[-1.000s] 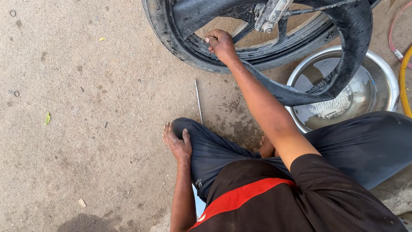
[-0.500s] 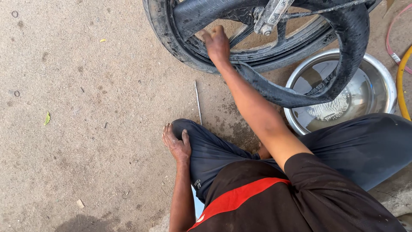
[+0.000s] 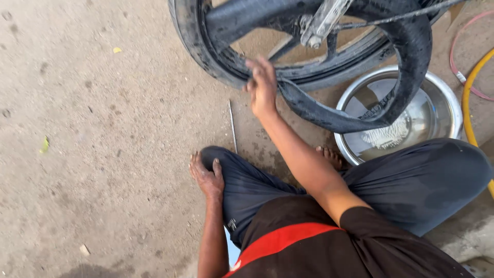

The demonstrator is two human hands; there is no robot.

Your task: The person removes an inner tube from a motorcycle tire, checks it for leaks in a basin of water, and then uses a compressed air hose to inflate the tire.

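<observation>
Black rubber tyre (image 3: 206,51) is where the right hand (image 3: 262,87) has slid down to, grip curled on the lower edge by the loose inner tube (image 3: 355,116); left hand (image 3: 207,176) stays flat and empty on the knee (image 3: 242,180), steel basin (image 3: 442,103) just behind

You have a black motorcycle wheel (image 3: 216,49) standing upright on the sandy ground, cut off by the top edge of the view. Its tyre is worn and dusty, and dark spokes run in toward a metal hub fitting. A black rubber inner tube (image 3: 406,77) hangs loose out of the rim, looping down in a wide curve to the right of the wheel, its lower bend drooping above a steel basin.
</observation>
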